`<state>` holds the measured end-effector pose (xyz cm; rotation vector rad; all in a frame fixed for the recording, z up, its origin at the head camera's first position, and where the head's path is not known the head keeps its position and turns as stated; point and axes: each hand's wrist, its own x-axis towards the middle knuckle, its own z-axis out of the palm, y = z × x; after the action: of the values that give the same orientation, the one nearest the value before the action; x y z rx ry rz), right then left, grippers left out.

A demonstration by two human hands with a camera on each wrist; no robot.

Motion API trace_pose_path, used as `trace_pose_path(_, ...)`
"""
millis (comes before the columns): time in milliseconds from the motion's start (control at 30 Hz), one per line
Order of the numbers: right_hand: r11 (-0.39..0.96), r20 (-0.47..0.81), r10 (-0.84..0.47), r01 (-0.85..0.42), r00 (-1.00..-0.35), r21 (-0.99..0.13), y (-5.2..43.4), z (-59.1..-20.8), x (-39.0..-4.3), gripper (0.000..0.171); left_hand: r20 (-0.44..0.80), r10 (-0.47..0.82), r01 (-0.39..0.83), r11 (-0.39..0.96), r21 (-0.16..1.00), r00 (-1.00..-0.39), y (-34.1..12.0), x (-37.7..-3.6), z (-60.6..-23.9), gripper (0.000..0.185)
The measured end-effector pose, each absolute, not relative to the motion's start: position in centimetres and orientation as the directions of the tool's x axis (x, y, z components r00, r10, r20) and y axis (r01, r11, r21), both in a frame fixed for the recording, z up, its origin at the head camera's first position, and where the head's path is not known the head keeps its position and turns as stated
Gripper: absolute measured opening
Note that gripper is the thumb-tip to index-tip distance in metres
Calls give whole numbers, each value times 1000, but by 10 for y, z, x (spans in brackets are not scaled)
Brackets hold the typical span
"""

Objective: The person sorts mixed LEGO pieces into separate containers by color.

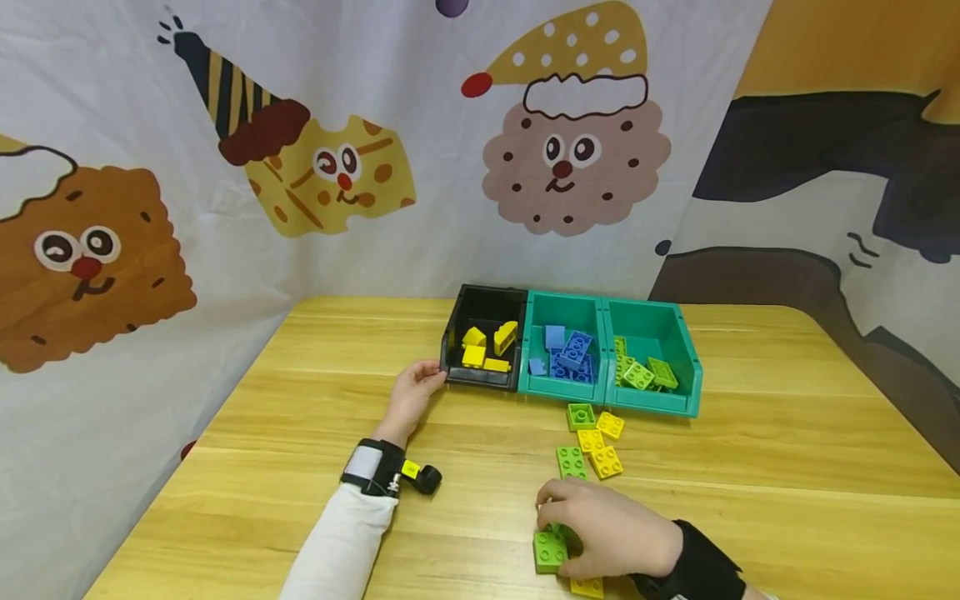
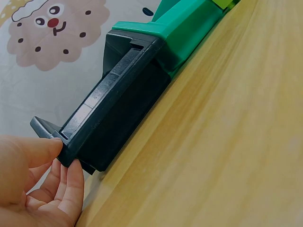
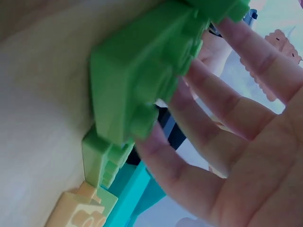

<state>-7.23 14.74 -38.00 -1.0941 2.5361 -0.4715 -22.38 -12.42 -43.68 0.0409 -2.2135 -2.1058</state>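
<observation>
My left hand pinches the front left corner of the black bin, thumb above and fingers below in the left wrist view. Yellow bricks lie in that bin. Over the near part of the table, my right hand reaches down with curled fingers to a small green brick, largely hidden by the hand in the head view. Another green brick with studs up lies right under the fingers. A yellow brick shows partly below the hand.
Two teal bins adjoin the black one: the middle bin has blue bricks, the right bin light green bricks. In front lie loose green bricks and yellow bricks. A printed cloth hangs behind the table.
</observation>
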Motion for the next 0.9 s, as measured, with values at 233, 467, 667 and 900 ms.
trace_pose_path(233, 594, -70, -779, -699, -623, -398, 147, -381, -72, 30, 53, -89, 47, 66, 997, -995, -124, -224, -439, 24)
trace_pose_path(467, 604, -92, -760, -646, -644, -467, 147, -379, -73, 29, 41, -98, 33, 89, 996, -994, -125, -225, -439, 23)
trace_pose_path(667, 615, -99, -728, -581, -679, -533, 147, -376, -74, 29, 32, -104, 21, 104, 994, -994, -125, -225, -439, 24)
trace_pose_path(900, 579, 57, -692, -601, -720, -551, 152, -372, -77, 29, 34, -106, 23, 102, 995, -994, -124, -226, -439, 23)
